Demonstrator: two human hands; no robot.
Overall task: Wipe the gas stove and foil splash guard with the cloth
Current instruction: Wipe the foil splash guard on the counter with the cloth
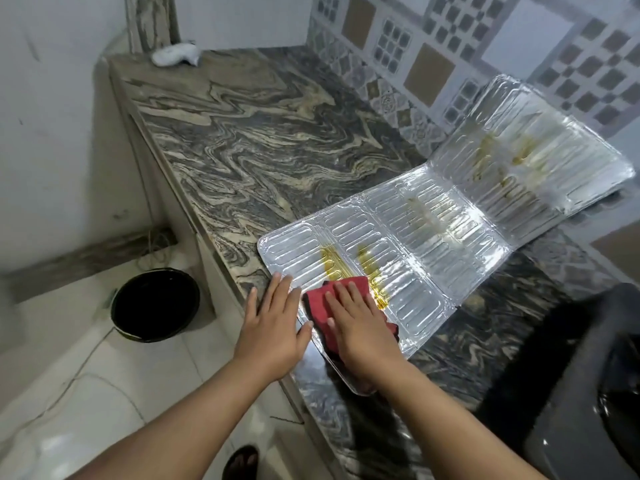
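Right hand (360,327) flat, fingers spread, pressing red cloth (322,306) on foil splash guard (433,237), lower centre; left hand (273,323) open, empty, steadying edge; better push firmly through yellow grease (332,261)

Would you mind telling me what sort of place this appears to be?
Probably a home kitchen: a marbled stone countertop, patterned wall tiles, and a greasy silver foil splash guard lying flat on it.

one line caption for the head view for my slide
Right hand presses a red cloth onto the oil-stained foil splash guard lying on the counter while the left hand steadies its edge.
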